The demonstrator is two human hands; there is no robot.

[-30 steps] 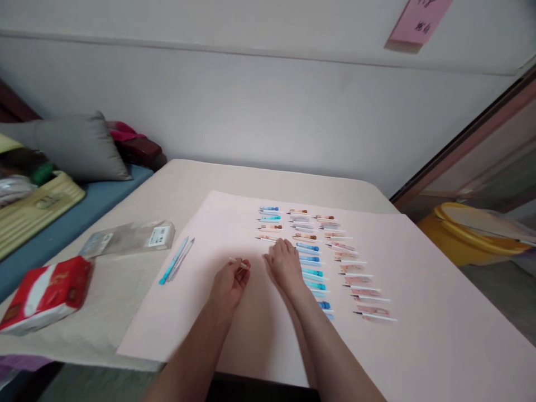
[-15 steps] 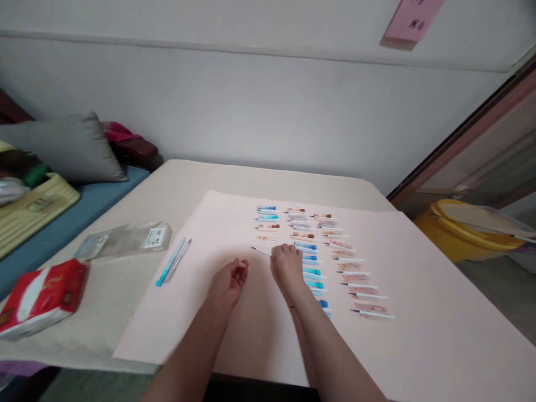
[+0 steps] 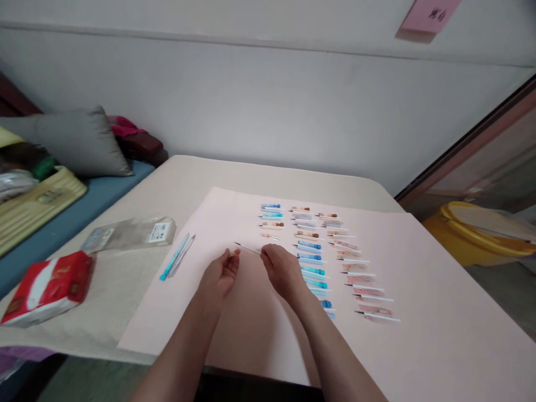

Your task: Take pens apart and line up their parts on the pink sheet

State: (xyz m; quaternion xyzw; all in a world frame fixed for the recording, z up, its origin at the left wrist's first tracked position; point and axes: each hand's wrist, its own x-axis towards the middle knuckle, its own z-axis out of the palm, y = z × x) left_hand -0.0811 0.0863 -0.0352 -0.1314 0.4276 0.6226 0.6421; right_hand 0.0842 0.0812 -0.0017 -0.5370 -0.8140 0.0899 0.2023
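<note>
My right hand [image 3: 281, 267] is closed round the rear part of a pen refill [image 3: 249, 248], a thin white tube whose dark tip points left. My left hand [image 3: 220, 272] is pinched, with a small pale piece at its fingertips that is too small to name. The refill's tip lies just right of these fingertips, apart from them. Beyond and to the right, rows of pen parts lie on the pink sheet [image 3: 176, 329]: blue pen barrels [image 3: 310, 257], brown pen barrels [image 3: 299, 209] and pinkish pen barrels [image 3: 364, 279], many with white refills alongside.
At the left of the sheet lie a blue pen [image 3: 173, 258] and clear-grey pens [image 3: 183, 255]. A transparent plastic bag [image 3: 129, 234] and a red tissue pack [image 3: 48, 287] rest on the beige tabletop [image 3: 138, 279]. A yellow bucket [image 3: 460, 237] stands off to the right.
My right hand has moved left with the refill, bringing its tip nearer my left hand. My left hand has shifted slightly left and up. The view has tilted a little.
</note>
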